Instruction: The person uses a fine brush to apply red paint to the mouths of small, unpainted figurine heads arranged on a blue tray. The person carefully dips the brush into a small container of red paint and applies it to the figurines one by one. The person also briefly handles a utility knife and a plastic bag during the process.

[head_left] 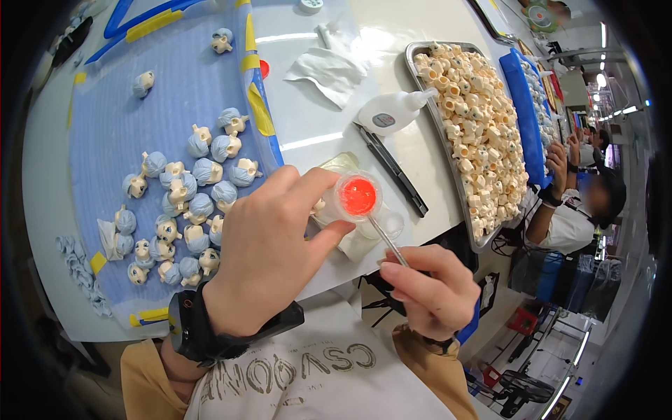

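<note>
Between the thumb and forefinger of my left hand [262, 245] is a small clear jar [344, 206] of bright orange-red paste [358, 195]. A thin metal stick [385, 236] is pinched in the fingertips of my right hand [439, 288]; its far end reaches the jar's near rim. What its tip touches is too small to tell. Beside the jar stands a small clear container [390, 224]. To the left of my left hand, several small doll heads [199, 207] with pale blue hair lie on a blue sheet [105, 168].
A white squeeze bottle [388, 112] and a long black tool [395, 171] lie beyond the jar. White tissue [327, 75] is farther back. At right, a metal tray [470, 241] holds many cream doll-head parts, beside a blue bin [518, 105]. Another person [570, 224] sits at far right.
</note>
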A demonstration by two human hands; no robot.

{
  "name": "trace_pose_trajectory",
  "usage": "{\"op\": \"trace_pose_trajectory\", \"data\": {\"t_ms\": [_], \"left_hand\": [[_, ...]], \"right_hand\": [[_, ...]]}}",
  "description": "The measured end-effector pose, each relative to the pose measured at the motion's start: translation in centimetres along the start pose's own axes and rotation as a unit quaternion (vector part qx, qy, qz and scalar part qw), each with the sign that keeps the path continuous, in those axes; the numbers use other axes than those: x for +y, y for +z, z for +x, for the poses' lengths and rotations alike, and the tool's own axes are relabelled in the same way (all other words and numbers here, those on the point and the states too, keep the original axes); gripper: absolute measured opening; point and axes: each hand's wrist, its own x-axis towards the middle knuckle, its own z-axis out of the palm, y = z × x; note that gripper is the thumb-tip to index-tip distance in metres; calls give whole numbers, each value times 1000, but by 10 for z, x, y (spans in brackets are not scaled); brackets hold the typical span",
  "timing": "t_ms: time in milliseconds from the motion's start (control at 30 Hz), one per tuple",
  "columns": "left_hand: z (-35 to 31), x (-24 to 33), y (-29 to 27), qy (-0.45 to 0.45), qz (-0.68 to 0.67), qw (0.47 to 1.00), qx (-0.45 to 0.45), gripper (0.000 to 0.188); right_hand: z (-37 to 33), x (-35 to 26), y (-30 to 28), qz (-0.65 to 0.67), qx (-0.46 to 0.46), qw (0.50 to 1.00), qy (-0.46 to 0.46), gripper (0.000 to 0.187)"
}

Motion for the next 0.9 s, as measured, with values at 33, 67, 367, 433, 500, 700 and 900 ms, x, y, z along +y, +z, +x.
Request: {"op": "trace_pose_trajectory", "data": {"t_ms": [33, 67, 367, 433, 500, 700, 900], "left_hand": [[0, -1, 0, 2, -4, 1000, 3, 32], [0, -1, 0, 4, -7, 1000, 6, 32], [2, 3, 1, -3, 4, 1000, 6, 32], [2, 2, 2, 18, 5, 1000, 19, 32], [2, 2, 3, 27, 8, 999, 22, 32], [4, 2, 2, 40, 10, 999, 18, 30], [4, -2, 3, 57, 14, 998, 23, 28]], "right_hand": [[-3, 0, 5, -9, 16, 1000, -8, 37], [-6, 3, 11, -17, 33, 999, -15, 37], [7, -1, -10, 24, 20, 999, 28, 18], [24, -5, -26, 35, -42, 997, 50, 14], [38, 2, -35, 77, -83, 992, 50, 10], [46, 14, -39, 160, -99, 976, 109, 8], [23, 10, -19, 73, -17, 997, 11, 14]]}}
